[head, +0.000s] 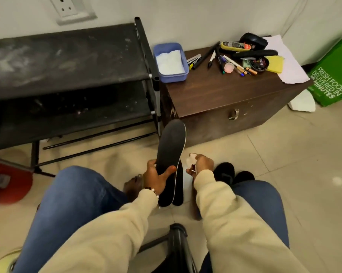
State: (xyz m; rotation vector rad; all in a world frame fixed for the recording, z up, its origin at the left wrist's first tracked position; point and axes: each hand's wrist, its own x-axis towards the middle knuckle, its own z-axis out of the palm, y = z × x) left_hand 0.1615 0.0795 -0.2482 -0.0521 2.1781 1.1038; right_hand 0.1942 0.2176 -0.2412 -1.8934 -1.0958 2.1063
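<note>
Above tiled floor [284, 154], left hand [156, 178] grips upright insole [172, 142]; right hand [202, 164], just beside it, pinches perhaps a white wad [190, 159].

The person wears a cream top with long, loose sleeves; the left sleeve [111, 229] and right sleeve [225, 213] reach the wrists. A bracelet [153, 191] with pale beads sits at the left cuff. The left hand [156, 178] and right hand [202, 164] are ungloved. Blue jeans [73, 194] cover both legs. One foot [133, 183] is bare.

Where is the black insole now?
Head view, centre: the left hand grips the black insole upright, beside the white wad in the right hand, before the brown chest.
</note>
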